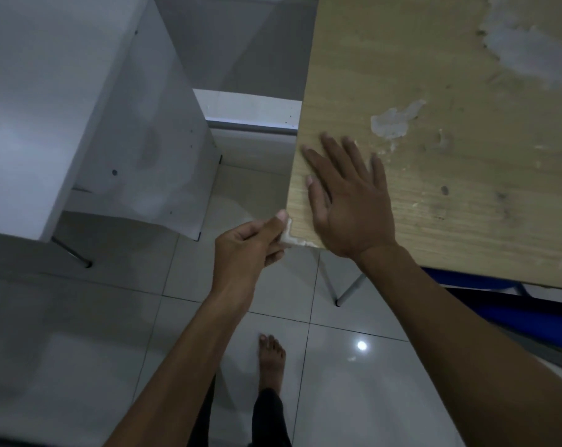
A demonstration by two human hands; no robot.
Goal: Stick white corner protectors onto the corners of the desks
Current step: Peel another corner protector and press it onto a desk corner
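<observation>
Near the middle of the frame, the left hand (250,245) is pinching a white corner protector (287,235) against the near-left corner of the wooden bench (450,156), with the thumb lying on top of it and the curled fingers tucked under and beside it. That grip is pressed together on the protector. The right hand (347,201) is lying flat on the bench top just beside the corner, fingers spread and holding nothing; it seems to be steadying the board.

The protector is looking small, pale and slightly translucent, so it is probably light and somewhat soft, giving a little under the thumb. Its adhesive side would be tacky, so it is best held by its outer faces, pinched from the top and the side edge so it wraps the corner squarely. The bench surface is showing worn, flaking patches, which may be weakening the bond, so firm pressure seems called for.

No container or stock of spare protectors is showing anywhere. At the upper left a white bench (63,108) is standing apart across the tiled floor (80,350).
</observation>
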